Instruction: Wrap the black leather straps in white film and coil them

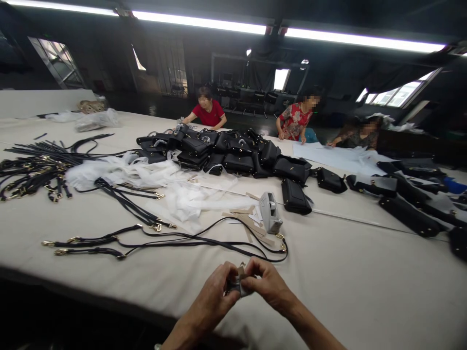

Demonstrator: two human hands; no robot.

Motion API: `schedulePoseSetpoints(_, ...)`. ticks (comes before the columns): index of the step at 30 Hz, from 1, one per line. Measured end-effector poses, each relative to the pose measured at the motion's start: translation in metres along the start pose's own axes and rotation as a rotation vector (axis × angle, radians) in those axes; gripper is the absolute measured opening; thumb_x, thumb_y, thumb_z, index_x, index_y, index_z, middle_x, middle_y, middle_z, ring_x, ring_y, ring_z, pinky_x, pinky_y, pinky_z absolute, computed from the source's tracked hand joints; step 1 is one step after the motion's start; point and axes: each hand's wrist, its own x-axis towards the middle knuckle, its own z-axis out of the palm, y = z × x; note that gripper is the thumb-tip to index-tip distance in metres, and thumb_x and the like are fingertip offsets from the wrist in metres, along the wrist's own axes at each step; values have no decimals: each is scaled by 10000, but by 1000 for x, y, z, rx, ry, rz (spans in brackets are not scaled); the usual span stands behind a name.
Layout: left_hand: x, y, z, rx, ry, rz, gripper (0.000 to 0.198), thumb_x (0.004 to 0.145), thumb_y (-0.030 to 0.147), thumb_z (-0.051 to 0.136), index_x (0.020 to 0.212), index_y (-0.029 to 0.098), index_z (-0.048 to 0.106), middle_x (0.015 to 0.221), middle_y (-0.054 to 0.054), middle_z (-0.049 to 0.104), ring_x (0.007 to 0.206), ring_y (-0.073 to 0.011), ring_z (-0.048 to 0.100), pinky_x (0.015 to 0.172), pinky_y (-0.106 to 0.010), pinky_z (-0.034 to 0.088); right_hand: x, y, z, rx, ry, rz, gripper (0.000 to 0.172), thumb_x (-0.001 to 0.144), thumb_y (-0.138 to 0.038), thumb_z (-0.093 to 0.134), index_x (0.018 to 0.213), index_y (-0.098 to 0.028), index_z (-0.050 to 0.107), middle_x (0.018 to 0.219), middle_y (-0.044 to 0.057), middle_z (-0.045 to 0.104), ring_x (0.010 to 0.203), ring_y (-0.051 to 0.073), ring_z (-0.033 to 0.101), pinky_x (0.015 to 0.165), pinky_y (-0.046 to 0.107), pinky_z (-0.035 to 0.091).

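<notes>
Near the table's front edge, my left hand (213, 294) and my right hand (270, 287) meet around a small dark bundle (234, 286) with a pale grey, film-like wrapping. A brown strip and a gold metal tip show at its top. My fingers are closed on it from both sides and hide most of it, so its exact kind cannot be told. Just beyond my hands, long black straps (204, 239) with gold clasps stretch across the table. Behind the straps stands a grey tape dispenser (270, 214), beside scattered brown and white paper strips (251, 221).
Black handbags (239, 163) are heaped across the middle, with more bags (412, 214) at right. White wrapping sheets (127, 172) and bundled straps (36, 170) lie at left on the pale table (346, 282). Three people work along the far side.
</notes>
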Motion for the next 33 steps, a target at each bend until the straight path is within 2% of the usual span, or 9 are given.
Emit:
schedulePoseSetpoints(6, 6, 23, 0, 21, -45, -59, 97, 817, 209, 601, 914, 211, 595, 861, -11, 593, 779, -180, 524, 699, -274, 390, 1, 1, -1, 48, 187, -14, 244, 696, -271, 737, 659, -194, 509, 606, -58, 501, 594, 117, 448, 571, 241, 367)
schedulePoseSetpoints(10, 13, 37, 8, 108, 41, -140, 105, 807, 289, 616, 855, 203, 580, 808, -7, 547, 770, -192, 517, 698, -288, 376, -2, 1, 1, 100, 291, -44, 271, 680, -275, 757, 684, -198, 496, 606, -72, 465, 587, 106, 428, 574, 239, 363)
schedulePoseSetpoints(12, 16, 41, 12, 72, 56, -171, 133, 813, 317, 600, 781, 201, 542, 771, 1, 518, 750, -188, 505, 684, -284, 373, -3, 0, -1, 179, 279, -10, 285, 661, -266, 775, 839, -190, 566, 609, -83, 469, 571, 100, 435, 559, 233, 360)
schedulePoseSetpoints(15, 19, 44, 16, -3, 23, -186, 165, 773, 287, 613, 718, 208, 480, 727, 18, 491, 713, -173, 479, 647, -268, 357, -3, -2, -11, 246, 160, 107, 531, 639, -266, 789, 1119, -185, 577, 614, -95, 497, 545, 92, 451, 540, 224, 359)
schedulePoseSetpoints(16, 19, 45, 17, -5, 16, -185, 164, 760, 271, 616, 712, 209, 471, 722, 20, 493, 712, -171, 476, 643, -265, 351, -2, -2, -15, 242, 123, 140, 524, 620, -267, 797, 1096, -173, 598, 611, -90, 514, 541, 91, 461, 537, 224, 363)
schedulePoseSetpoints(18, 20, 46, 19, 3, 17, -189, 153, 746, 250, 615, 718, 208, 471, 724, 21, 506, 710, -168, 471, 634, -262, 338, -1, -5, -23, 215, 77, 175, 391, 577, -267, 813, 908, -146, 645, 613, -60, 569, 541, 95, 490, 538, 232, 379)
schedulePoseSetpoints(21, 22, 45, 23, -81, -26, -199, 149, 742, 240, 610, 753, 210, 464, 694, 42, 499, 664, -146, 441, 597, -252, 312, 0, -12, -30, 152, 62, 161, 242, 561, -247, 802, 699, -143, 633, 623, -17, 637, 548, 106, 521, 548, 242, 397)
schedulePoseSetpoints(26, 29, 37, 33, -361, -128, -256, 188, 690, 256, 618, 710, 209, 437, 634, 64, 435, 596, -114, 399, 546, -233, 295, -3, -26, -33, -29, 64, 81, 96, 582, -162, 754, 645, -146, 683, 611, -15, 662, 584, 114, 543, 572, 234, 405)
schedulePoseSetpoints(33, 31, 38, 44, -557, -201, -352, 128, 641, 223, 604, 744, 162, 558, 612, 30, 541, 521, -102, 446, 507, -229, 322, 2, -32, -49, -203, -26, 70, 54, 601, -158, 736, 651, -147, 718, 563, -24, 649, 516, 102, 528, 482, 201, 372)
